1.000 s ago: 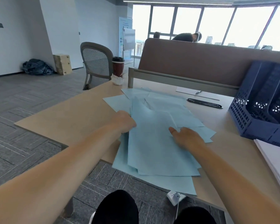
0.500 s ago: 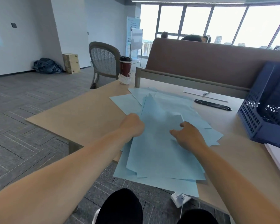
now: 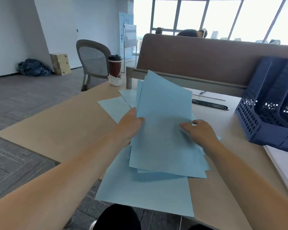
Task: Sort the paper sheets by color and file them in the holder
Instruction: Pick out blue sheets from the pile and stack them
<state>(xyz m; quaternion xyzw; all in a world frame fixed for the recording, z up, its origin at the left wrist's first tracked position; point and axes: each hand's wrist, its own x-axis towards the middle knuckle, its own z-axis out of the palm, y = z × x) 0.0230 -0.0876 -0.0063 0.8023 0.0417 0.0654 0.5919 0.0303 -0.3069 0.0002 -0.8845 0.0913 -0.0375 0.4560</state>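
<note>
A bundle of light blue paper sheets (image 3: 163,117) is tilted up off the desk, its far edge raised. My left hand (image 3: 131,123) grips the bundle's left edge, thumb on top. My right hand (image 3: 198,131) holds its right edge with curled fingers. More blue sheets (image 3: 143,193) lie flat beneath, one hanging over the desk's near edge, and a few others (image 3: 115,108) lie farther back. The dark blue mesh file holder (image 3: 263,123) stands at the right. A stack of white sheets (image 3: 284,165) lies in front of it.
A black pen (image 3: 209,104) and a white sheet with a pen (image 3: 206,94) lie at the back of the wooden desk (image 3: 60,130). A dark red cup (image 3: 115,68) stands at the far corner by a brown divider (image 3: 198,60). A grey chair (image 3: 92,58) stands beyond.
Both hands have gathered several blue sheets and lifted them from flat on the desk into a tilted bundle. The camera has moved closer.
</note>
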